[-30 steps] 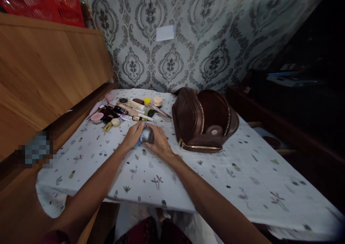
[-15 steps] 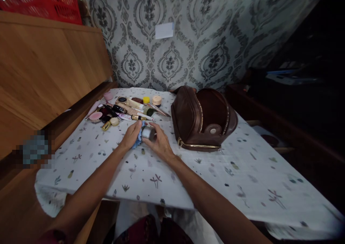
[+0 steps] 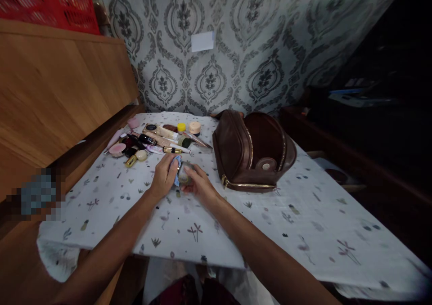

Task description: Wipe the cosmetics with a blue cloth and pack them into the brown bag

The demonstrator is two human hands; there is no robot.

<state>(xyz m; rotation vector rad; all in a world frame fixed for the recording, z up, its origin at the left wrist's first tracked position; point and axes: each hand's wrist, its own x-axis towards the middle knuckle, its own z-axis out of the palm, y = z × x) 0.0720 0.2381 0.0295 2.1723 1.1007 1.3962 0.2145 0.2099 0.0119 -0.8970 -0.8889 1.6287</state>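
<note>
My left hand [image 3: 164, 176] presses a small blue cloth [image 3: 177, 164] against a little round container [image 3: 184, 173] with a silvery side. My right hand [image 3: 199, 183] grips that container from the right, fingers curled round it. Both hands meet over the patterned white tablecloth [image 3: 270, 224], just left of an unzipped brown leather bag [image 3: 253, 150] lying on its side. A scatter of makeup items [image 3: 151, 138] lies beyond my hands at the table's far left.
A wooden cabinet [image 3: 57, 84] runs along the left of the table, with a red crate [image 3: 47, 1] on top. Patterned wallpaper [image 3: 236, 48] stands behind. Dark furniture [image 3: 354, 129] fills the right side.
The container has turned in my right hand, its side now facing me. My left hand keeps the blue cloth against it. The view has shifted slightly.
</note>
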